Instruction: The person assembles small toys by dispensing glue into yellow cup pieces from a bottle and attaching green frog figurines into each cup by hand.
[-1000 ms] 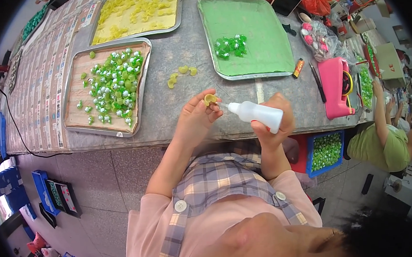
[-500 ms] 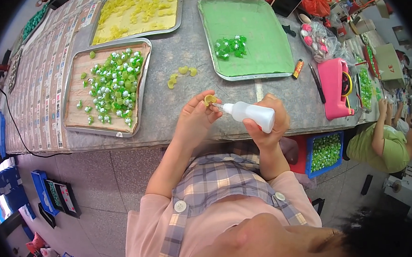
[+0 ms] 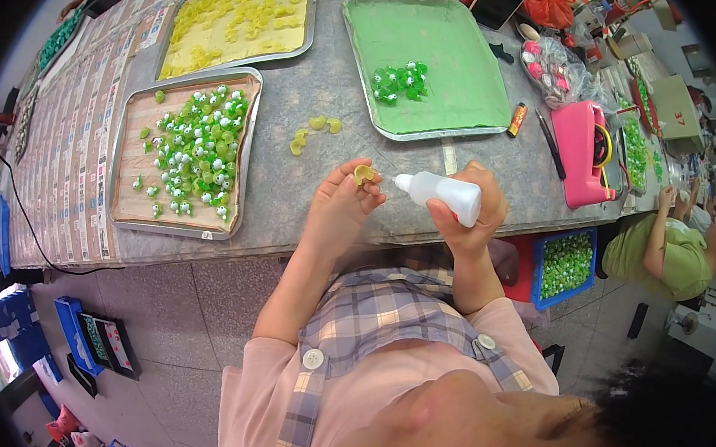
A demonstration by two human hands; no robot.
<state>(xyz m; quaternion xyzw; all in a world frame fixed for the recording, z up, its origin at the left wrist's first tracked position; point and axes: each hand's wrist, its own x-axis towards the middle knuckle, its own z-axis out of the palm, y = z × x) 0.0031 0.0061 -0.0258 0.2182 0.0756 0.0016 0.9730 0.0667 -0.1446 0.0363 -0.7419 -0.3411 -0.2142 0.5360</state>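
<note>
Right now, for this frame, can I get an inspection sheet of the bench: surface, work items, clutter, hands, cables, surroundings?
Surface: grey table, strips of printed cards along its left side.
Work items: small yellow piece pinched in left hand; white squeeze bottle gripped in right hand, nozzle pointing at the piece.
Trays: wooden-lined tray of green pieces; tray of yellow pieces; green-lined tray with a small green cluster.
Clutter: three loose yellow pieces, pink tape dispenser, bag of pink items.
Cables: black cable over the left table edge.
Surroundings: blue bin of green pieces below the table; another person seated at right.
</note>
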